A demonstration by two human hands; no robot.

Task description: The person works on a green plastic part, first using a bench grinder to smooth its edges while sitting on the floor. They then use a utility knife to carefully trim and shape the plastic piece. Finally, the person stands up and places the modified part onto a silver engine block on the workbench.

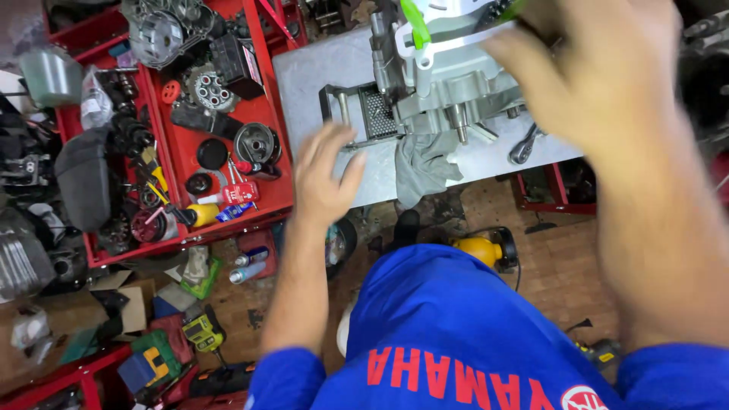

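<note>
The left hand (323, 178) hovers with fingers spread, holding nothing, over the grey tabletop (311, 76) edge near a grey rag (421, 167). The blurred right hand (600, 76) reaches onto the engine case (448, 83); whether it grips I cannot tell

Beyond the left hand (323, 178), the workbench (311, 76) was pale grey, and the engine block (448, 76) on it was dull silver with a bright green strap (414, 23) across its top. A grey rag (421, 167) hung just right of that hand. To its left stood a red parts tray (262, 114), carrying black round parts (257, 143) and a yellow bottle (201, 215). Under the right hand (600, 83), blurred, lay a silver wrench (524, 146). Below both hands, the shirt (456, 334) was blue with red lettering. A yellow machine (480, 249) sat on the brown floor (562, 266).
</note>
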